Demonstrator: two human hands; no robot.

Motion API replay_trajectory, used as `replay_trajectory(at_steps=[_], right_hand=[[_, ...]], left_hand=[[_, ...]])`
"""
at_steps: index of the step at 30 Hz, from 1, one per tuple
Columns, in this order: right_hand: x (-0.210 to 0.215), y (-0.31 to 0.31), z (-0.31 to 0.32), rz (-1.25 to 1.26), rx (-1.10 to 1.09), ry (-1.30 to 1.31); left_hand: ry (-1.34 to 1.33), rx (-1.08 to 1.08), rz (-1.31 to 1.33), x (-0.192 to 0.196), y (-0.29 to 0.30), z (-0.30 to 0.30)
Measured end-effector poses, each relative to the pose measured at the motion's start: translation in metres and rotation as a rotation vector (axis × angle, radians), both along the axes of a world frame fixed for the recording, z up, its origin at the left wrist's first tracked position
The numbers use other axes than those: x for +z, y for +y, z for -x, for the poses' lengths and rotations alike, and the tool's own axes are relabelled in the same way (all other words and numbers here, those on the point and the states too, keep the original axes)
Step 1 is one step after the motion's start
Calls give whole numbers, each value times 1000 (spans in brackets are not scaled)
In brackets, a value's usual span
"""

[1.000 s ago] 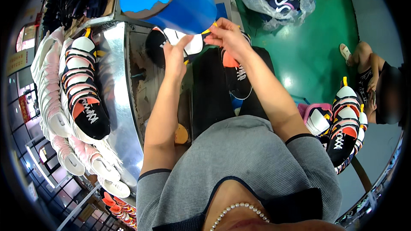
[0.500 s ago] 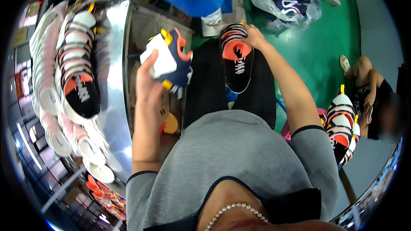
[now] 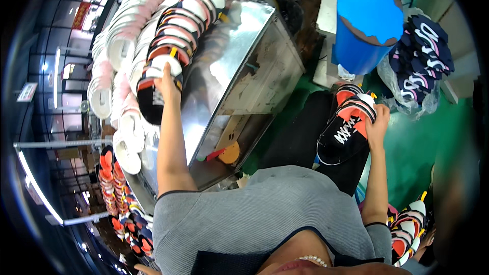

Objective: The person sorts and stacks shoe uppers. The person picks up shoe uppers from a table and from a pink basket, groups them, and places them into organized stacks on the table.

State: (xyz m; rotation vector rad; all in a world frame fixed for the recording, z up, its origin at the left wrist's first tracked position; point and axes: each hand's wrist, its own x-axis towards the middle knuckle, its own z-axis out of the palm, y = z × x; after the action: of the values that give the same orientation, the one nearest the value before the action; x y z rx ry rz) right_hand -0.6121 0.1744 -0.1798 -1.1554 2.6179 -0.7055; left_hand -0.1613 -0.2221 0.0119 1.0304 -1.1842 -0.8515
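My left hand (image 3: pixel 167 85) is closed on the nearest shoe upper (image 3: pixel 151 106), at the near end of a nested row of black, white and coral uppers (image 3: pixel 175 33) on the metal table. Its fingertips are partly hidden against the upper. Over my lap, my right hand (image 3: pixel 378 122) grips the side of a small nested stack of the same uppers. The top upper (image 3: pixel 340 140) has a black front and white laces, with coral and white toward its heel end.
White and pink shoe uppers (image 3: pixel 122 46) lie stacked along the shiny metal table (image 3: pixel 216 66). Ahead stands a blue bucket (image 3: pixel 364 40), with a plastic bag of navy pieces (image 3: pixel 422 61) beside it. More coloured uppers (image 3: pixel 410 226) are at lower right, near a blurred person.
My left hand has moved left to the table row; the navy and white piece it held apart now seems to be in that row. My right hand still holds the lap stack. The view has turned left.
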Motion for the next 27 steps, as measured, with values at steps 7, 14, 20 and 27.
replay_trajectory(at_steps=[7,14,20,27], right_hand=[[22,13,-22,712,-256,-318],[46,-4,-55,863,-326,-281],[104,-6,-97,828,-13,-549],[100,-5,-43,758,-334,-609]], left_hand=[[-282,-66,-287,-31,-85,-26],[-584,-426,75,-15,162,87],[204,-1260,-1128,-48,265,262],[-165,-1110,-959,-73,284,269]])
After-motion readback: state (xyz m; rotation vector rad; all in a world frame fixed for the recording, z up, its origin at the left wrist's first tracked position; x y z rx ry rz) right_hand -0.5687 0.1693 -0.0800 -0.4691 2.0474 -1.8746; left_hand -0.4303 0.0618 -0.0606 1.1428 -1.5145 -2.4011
